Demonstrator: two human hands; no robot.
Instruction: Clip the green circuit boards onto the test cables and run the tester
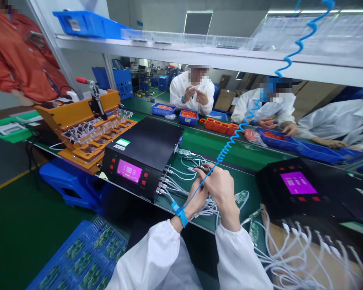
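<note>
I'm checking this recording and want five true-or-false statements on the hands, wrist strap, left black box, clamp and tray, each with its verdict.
1. The blue strap is around the wrist of the left hand. True.
2. The right hand is far from the left hand. False: the two are close together, by the white cables.
3. The screen on the left black box is dark. False: it is lit pink-purple.
4. The red-handled clamp is on top of the left black box. False: it is at the orange fixture.
5. The blue tray at lower left holds green circuit boards. True.
</note>
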